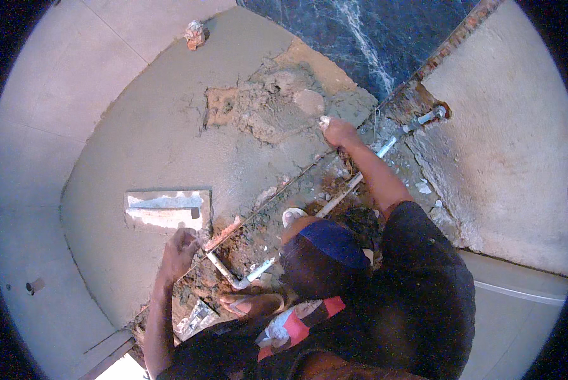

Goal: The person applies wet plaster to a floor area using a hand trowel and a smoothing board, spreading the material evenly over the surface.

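The right hand's (338, 132) fingertips sink into wet mortar (277, 101), the pipe (353, 183) passes behind the forearm, and a knee hides its lower run.

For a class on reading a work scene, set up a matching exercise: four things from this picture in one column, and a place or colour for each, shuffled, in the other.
Things:
1. float
2. left hand
3. right hand
4. white pipe

Places or colours:
A. reaching into the rough mortar patch at the screed's far edge
B. running along the broken channel to a wall fitting
C. lying flat on the grey screed, handle up
D. resting on the screed just below the float

Pairs: 1-C, 2-D, 3-A, 4-B
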Tool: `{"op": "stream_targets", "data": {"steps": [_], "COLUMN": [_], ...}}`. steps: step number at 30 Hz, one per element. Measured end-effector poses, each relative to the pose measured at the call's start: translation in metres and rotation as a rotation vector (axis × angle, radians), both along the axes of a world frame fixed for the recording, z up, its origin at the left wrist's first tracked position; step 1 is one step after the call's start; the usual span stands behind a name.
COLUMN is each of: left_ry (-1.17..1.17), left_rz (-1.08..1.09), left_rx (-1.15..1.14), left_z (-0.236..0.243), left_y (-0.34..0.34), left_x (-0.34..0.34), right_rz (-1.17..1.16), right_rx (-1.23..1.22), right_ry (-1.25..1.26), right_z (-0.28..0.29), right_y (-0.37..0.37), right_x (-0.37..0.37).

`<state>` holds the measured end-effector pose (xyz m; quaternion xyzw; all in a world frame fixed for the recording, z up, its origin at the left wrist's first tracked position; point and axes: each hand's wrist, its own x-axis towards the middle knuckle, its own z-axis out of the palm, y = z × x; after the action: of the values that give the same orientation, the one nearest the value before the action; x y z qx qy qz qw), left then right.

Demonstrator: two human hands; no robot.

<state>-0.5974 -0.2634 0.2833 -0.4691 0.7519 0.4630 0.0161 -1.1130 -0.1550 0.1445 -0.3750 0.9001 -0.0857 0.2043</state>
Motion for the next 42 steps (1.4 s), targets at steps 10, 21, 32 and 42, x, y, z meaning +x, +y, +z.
{"op": "stream_targets", "data": {"steps": [10, 21, 32, 42], "left_ry": [0.032, 0.014, -0.073, 0.076], "left_rz": [0.139, 0.199, 0.226, 0.276], "left_rx": [0.161, 0.101, 0.012, 0.202], "left_z": [-0.006, 0.008, 0.025, 0.002], "left_y": [-0.01, -0.02, -0.029, -0.047], "left_x": [0.041, 0.055, 0.073, 0.048], "right_rz": [-0.071, -0.394, -0.346, 0.207], "right_rx": [0.066, -0.047, -0.26, 0.11], "right_ry": [0.036, -0.303, -0.598, 0.183], "right_z": [-0.032, -0.059, 0.0, 0.008], "right_y": [0.001, 0.011, 0.015, -0.06], "right_x": [-0.087, -0.158, -0.094, -0.09]}}
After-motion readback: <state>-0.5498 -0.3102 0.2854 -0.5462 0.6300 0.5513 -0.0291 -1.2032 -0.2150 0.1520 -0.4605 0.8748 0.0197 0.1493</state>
